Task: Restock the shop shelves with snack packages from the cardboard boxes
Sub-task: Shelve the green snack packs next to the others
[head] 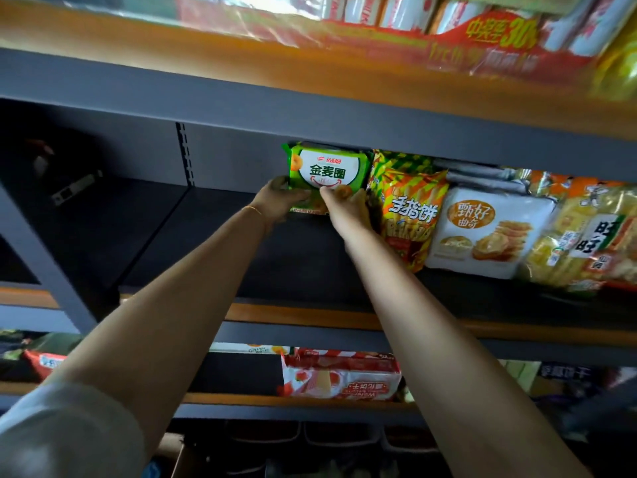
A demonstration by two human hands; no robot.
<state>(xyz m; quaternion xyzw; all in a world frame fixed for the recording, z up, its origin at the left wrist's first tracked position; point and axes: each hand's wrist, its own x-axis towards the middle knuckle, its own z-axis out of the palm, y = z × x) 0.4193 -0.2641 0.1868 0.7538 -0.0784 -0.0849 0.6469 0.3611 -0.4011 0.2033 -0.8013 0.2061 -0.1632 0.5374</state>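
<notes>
Both hands clasp a green plastic snack package with a white oval label [325,174], holding it upright at the back of a dark grey metal shelf [213,243] in a shop. The left hand [277,201] curls round the packet's lower left corner, thumb across the front; a thin gold bracelet [253,210] circles that wrist. The right hand [346,207] grips the lower right edge, its fingers going behind the pack, out of sight. The green packet stands just beside a yellow-and-orange striped snack bag [408,215], their sides touching. Further right along the same shelf sit a white biscuit bag printed with round cookies [489,232] and a clear yellow rice-cracker pack [586,239]. To the left of the green packet the shelf board runs dark to a slotted upright [185,153]. On the shelf below lies a red-and-white wafer package [339,379]. Above, blurred red and orange packs [482,39] line the top shelf. A light grey sleeve [65,432] covers the left upper arm.
</notes>
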